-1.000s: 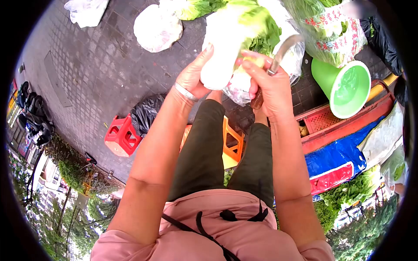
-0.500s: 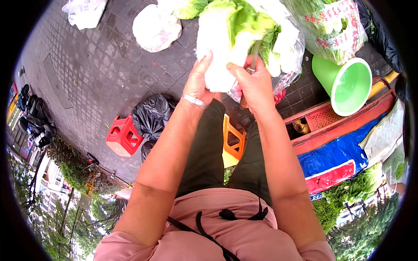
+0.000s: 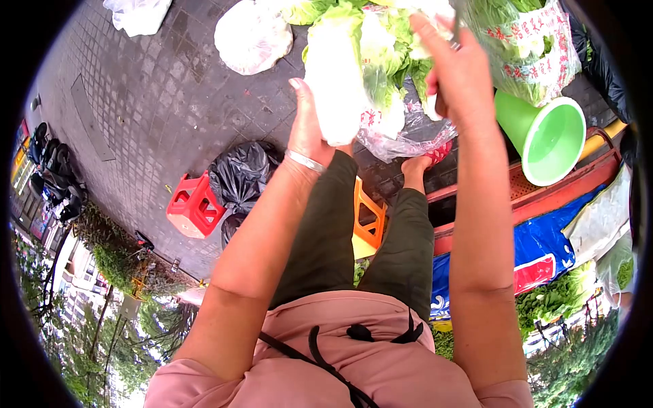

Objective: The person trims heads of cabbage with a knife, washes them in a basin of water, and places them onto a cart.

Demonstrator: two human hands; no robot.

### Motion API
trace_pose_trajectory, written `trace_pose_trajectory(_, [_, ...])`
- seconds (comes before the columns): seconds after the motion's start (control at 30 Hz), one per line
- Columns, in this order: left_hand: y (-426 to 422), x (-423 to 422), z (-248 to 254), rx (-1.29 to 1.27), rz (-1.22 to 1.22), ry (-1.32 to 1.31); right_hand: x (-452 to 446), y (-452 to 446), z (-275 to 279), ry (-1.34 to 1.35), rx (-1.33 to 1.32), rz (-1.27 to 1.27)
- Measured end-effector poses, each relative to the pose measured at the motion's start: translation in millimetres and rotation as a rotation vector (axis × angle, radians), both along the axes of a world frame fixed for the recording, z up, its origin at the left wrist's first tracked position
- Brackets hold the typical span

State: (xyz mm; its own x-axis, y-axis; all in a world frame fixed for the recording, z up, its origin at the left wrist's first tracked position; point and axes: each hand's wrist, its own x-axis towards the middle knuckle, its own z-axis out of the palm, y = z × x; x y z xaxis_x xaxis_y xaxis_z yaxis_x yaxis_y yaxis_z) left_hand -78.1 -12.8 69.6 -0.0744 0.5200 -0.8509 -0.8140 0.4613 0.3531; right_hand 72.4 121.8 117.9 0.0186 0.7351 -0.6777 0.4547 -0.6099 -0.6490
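Note:
A pale napa cabbage point(image 3: 335, 88) rests upright in my left hand point(image 3: 311, 126), its thumb along the near side and its white base toward me. Up and to the right, my right hand point(image 3: 461, 78) is closed around a knife point(image 3: 458, 20). The narrow blade rises beyond my fingers, and part of the dark handle shows under the palm. Some pale leaf lies close to my right fingertips; whether they touch it I cannot tell. Below, loose cabbage leaves point(image 3: 388, 51) lie on clear printed plastic point(image 3: 394, 144).
Right of my hands are a bag of greens point(image 3: 524, 41) and a tilted green bucket point(image 3: 554, 143). A red stool point(image 3: 195, 205) stands beside a black bag point(image 3: 241, 173) on the left. An orange stool point(image 3: 368, 217) shows between my legs. A white bundle point(image 3: 253, 37) sits on the paving.
My right hand has moved up and right, away from the cabbage, with the knife still in it. My left hand keeps the cabbage in nearly the same place.

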Motion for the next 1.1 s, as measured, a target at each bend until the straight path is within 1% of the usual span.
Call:
trace_pose_trajectory(0.03, [2, 8, 7, -0.011, 0.008, -0.001, 1, -13, -10, 0.119, -0.082, 0.0])
trace_pose_trajectory(0.13, [2, 17, 29, 0.074, -0.272, 0.14, 2, -62, -36, 0.411, -0.345, -0.075])
trace_pose_trajectory(0.2, [-3, 8, 40, -0.012, -0.54, 0.256, 5, -73, -41, 0.544, -0.371, -0.227])
trace_pose_trajectory(0.23, [-3, -3, 54, 0.031, -0.704, 0.37, 11, -76, -48, 0.62, -0.409, -0.315])
trace_pose_trajectory(0.27, [-2, -13, 64, 0.076, -0.872, 0.48, 15, -77, -48, 0.64, -0.446, -0.341])
trace_pose_trajectory(0.3, [-6, -21, 60, 0.238, -0.908, 0.849, 19, -78, -47, 0.658, -0.483, -0.368])
trace_pose_trajectory(0.33, [-5, -23, 58, 0.42, -1.026, 1.092, 23, -79, -47, 0.675, -0.519, -0.396])
trace_pose_trajectory(0.37, [5, -23, 63, 0.608, -1.133, 1.332, 28, -80, -48, 0.673, -0.554, -0.365])
trace_pose_trajectory(0.43, [19, -15, 74, 0.861, -1.371, 1.524, 28, -84, -45, 0.676, -0.651, -0.348])
trace_pose_trajectory(0.53, [31, -2, 57, 1.053, -1.334, 1.355, 21, -93, -18, 0.729, -0.718, -0.513])
trace_pose_trajectory(0.6, [36, -3, 58, 0.958, -1.298, 1.203, 46, -89, -9, 0.685, -0.838, -0.476])
trace_pose_trajectory(0.63, [36, -7, 54, 0.893, -1.272, 1.12, 58, -95, -18, 0.513, -0.709, -0.342])
trace_pose_trajectory(0.67, [35, -9, 51, 0.837, -1.243, 1.041, 65, -100, -21, 0.234, -0.547, -0.122])
trace_pose_trajectory(0.73, [28, -8, 44, 0.681, -1.187, 0.85, 88, -113, -31, 0.136, -0.329, 0.073])
trace_pose_trajectory(0.8, [22, -5, 42, 0.513, -1.115, 0.608, 78, -108, -3, 0.369, -0.184, 0.016])
trace_pose_trajectory(0.83, [21, -5, 41, 0.505, -1.115, 0.574, 72, -104, 11, 0.485, -0.106, -0.014])
trace_pose_trajectory(0.9, [21, -2, 40, 0.488, -1.112, 0.504, 68, -99, 28, 0.377, -0.095, 0.111])
trace_pose_trajectory(0.93, [21, -1, 41, 0.5, -1.13, 0.538, 67, -99, 33, 0.321, -0.09, 0.172])
trace_pose_trajectory(0.97, [22, 0, 42, 0.514, -1.149, 0.576, 65, -102, 33, 0.411, -0.035, 0.17])
trace_pose_trajectory(1.0, [23, 0, 42, 0.526, -1.168, 0.615, 63, -101, 32, 0.389, 0.01, 0.253])
trace_pose_trajectory(1.1, [25, -1, 42, 0.523, -1.153, 0.501, 61, -98, 34, 0.301, 0.109, 0.477])
